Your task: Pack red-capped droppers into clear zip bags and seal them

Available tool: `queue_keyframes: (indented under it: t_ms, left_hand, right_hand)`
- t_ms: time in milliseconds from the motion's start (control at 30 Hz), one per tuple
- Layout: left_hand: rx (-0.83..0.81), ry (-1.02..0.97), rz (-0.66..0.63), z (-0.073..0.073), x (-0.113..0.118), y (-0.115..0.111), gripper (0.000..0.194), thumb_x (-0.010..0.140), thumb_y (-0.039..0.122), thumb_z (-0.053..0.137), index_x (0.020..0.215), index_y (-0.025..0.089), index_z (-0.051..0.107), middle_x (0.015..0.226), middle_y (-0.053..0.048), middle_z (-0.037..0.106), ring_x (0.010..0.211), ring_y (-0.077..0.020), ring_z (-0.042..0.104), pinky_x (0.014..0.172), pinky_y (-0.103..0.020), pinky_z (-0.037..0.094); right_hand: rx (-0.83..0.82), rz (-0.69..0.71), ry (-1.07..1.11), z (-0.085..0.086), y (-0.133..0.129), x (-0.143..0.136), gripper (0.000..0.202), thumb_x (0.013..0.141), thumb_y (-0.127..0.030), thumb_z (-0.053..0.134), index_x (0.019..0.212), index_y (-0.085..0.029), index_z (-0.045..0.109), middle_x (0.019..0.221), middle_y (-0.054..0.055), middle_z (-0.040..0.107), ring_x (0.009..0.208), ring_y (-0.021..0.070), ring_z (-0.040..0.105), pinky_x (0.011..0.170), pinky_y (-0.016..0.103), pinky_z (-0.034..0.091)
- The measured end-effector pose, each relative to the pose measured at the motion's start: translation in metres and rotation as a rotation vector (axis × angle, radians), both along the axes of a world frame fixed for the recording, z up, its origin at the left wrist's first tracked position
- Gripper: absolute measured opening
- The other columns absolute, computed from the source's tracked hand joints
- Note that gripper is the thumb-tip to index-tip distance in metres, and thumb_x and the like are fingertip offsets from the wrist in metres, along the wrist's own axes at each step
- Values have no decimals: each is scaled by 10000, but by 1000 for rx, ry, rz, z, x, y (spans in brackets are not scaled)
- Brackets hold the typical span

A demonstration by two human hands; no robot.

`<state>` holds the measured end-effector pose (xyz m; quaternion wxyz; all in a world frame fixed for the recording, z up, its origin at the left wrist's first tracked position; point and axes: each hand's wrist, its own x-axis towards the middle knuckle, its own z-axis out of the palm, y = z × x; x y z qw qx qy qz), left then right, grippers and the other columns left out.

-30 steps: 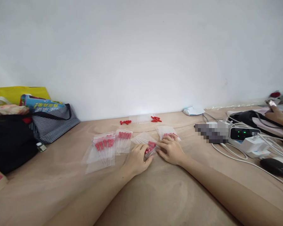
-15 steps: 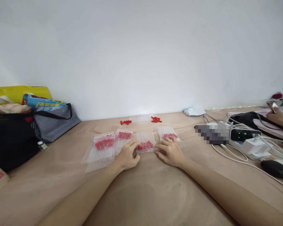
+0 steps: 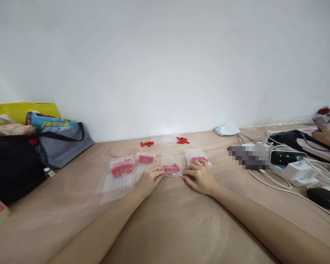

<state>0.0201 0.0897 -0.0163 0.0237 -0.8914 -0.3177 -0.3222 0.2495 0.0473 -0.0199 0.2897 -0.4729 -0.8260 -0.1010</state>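
In the middle of the tabletop lies a clear zip bag (image 3: 172, 161) of droppers, their red bulbs (image 3: 171, 168) toward me and their thin stems pointing away. My left hand (image 3: 151, 179) pinches the bag's near left corner between thumb and fingers. Just off its near right corner, my right hand (image 3: 200, 178) rests with bent fingers apart; whether its fingertips touch the bag is unclear. Beyond the right hand's knuckles lies another bag of droppers (image 3: 196, 154), partly covered by the fingers. Left of my left hand, several filled dropper bags (image 3: 122, 172) overlap.
Loose red bulbs (image 3: 183, 140) lie in two groups near the wall, with clear tubes (image 3: 168, 140) between them. Cables, a power strip (image 3: 286, 158) and a mouse (image 3: 323, 198) crowd the right. Bags (image 3: 63, 145) stand at left. Another person's hand (image 3: 327, 135) holds a phone at far right.
My left thumb and fingers have come together at the bag's corner, where a gap showed before. The bag lies flatter, its bulbs more evenly lined up. My right hand has barely moved.
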Motion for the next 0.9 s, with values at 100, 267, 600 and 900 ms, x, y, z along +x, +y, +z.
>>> queue_keyframes:
  t_ms: [100, 267, 600, 900]
  left_hand:
    - [127, 118, -7, 0, -1, 3, 209, 840, 150, 421, 809, 153, 627, 855, -53, 652, 764, -157, 622, 702, -285, 517]
    - [178, 184, -29, 5, -2, 2, 217, 855, 119, 381, 827, 135, 595, 868, -73, 636, 769, -165, 613, 695, -288, 512]
    - [56, -43, -88, 7, -1, -3, 185, 859, 173, 405, 788, 149, 575, 809, -44, 615, 736, -130, 593, 682, -255, 498]
    - [170, -28, -97, 5, -3, -1, 182, 850, 163, 410, 830, 150, 590, 829, -53, 635, 755, -128, 612, 703, -254, 520]
  right_hand:
    - [10, -4, -1, 0, 0, 0, 168, 784, -325, 499, 802, -252, 649, 722, 9, 605, 759, 155, 469, 799, 370, 245]
    - [69, 0, 12, -2, 2, 1, 186, 778, -363, 512, 819, -238, 644, 726, 18, 606, 762, 160, 466, 810, 373, 244]
    - [362, 72, -155, -3, 13, 1, 191, 821, -188, 445, 768, -219, 626, 648, -1, 579, 715, 132, 445, 878, 377, 226]
    - [443, 82, -222, -3, 16, -1, 242, 831, -129, 399, 717, -196, 602, 643, -1, 572, 669, 115, 450, 887, 357, 240]
